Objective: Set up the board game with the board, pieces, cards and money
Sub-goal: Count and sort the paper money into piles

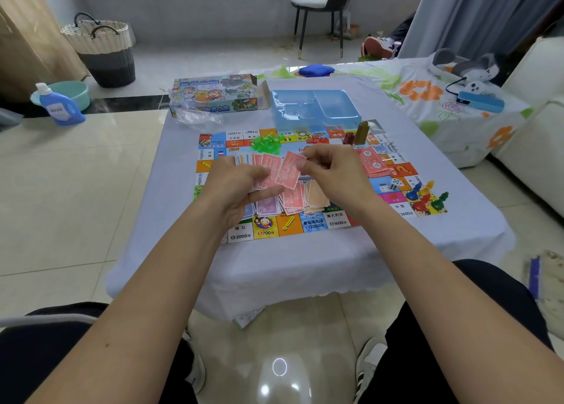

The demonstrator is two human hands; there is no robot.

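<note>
The colourful game board lies flat on the cloth-covered low table. My left hand holds a fan of red paper money bills above the board. My right hand pinches one red bill at the fan's right end. Piles of sorted money lie on the board beneath my hands. A card stack sits at the right. Green houses, red houses, dice and coloured pawns rest on the board.
The game box, a clear plastic bag and a blue plastic tray sit at the table's far side. A second table with a flowered cloth stands to the right. A detergent bottle and basket are on the floor at left.
</note>
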